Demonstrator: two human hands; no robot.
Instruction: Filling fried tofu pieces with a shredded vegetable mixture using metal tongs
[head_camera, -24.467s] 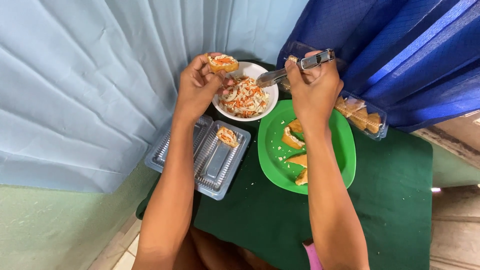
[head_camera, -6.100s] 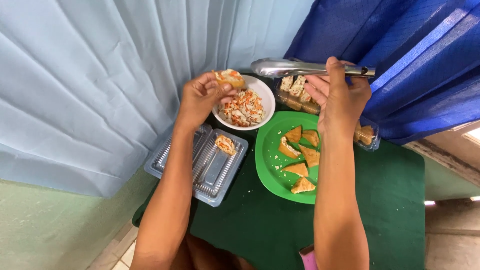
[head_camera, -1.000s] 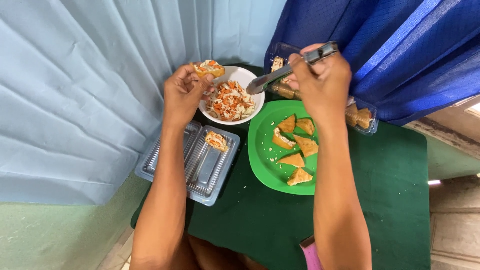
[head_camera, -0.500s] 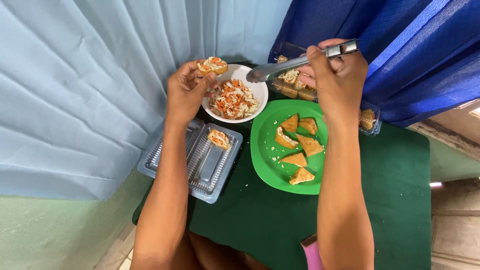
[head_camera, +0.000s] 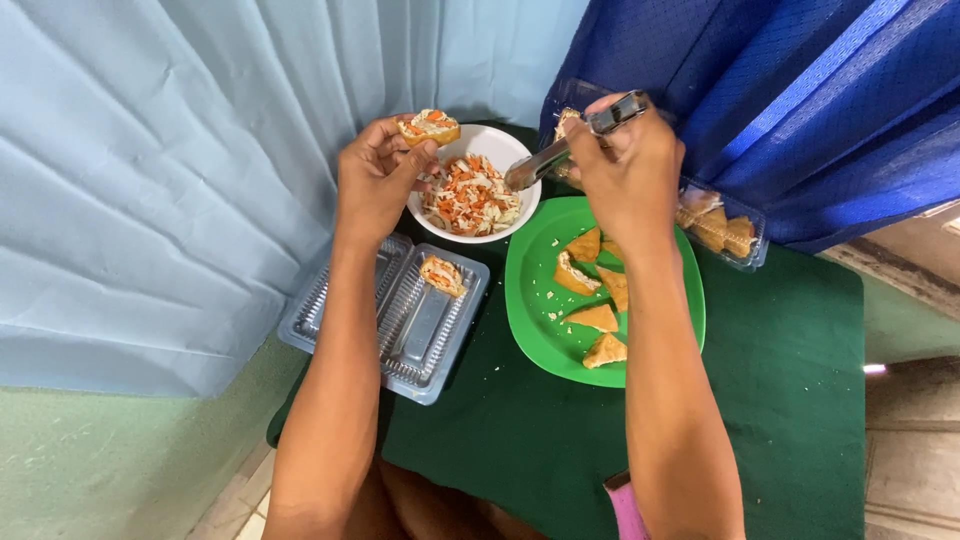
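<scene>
My left hand (head_camera: 375, 178) holds a filled fried pastry piece (head_camera: 429, 127) above the rim of a white bowl (head_camera: 505, 150) of shredded cabbage and carrot salad (head_camera: 468, 196). My right hand (head_camera: 628, 165) grips metal tongs (head_camera: 566, 146), their tips pointing down at the bowl's right edge. Below it a green plate (head_camera: 530, 300) carries several triangular fried pieces (head_camera: 594, 318). A clear plastic clamshell box (head_camera: 395, 330) to the left holds one filled piece (head_camera: 442, 274).
A second clear container (head_camera: 722, 228) with more fried pieces sits at the back right, partly behind my right hand. Everything rests on a dark green tablecloth (head_camera: 770, 400). Pale blue curtain hangs on the left, dark blue cloth on the right.
The tongs have come down from beside the back container to the bowl's edge. My left hand still holds the filled piece above the bowl.
</scene>
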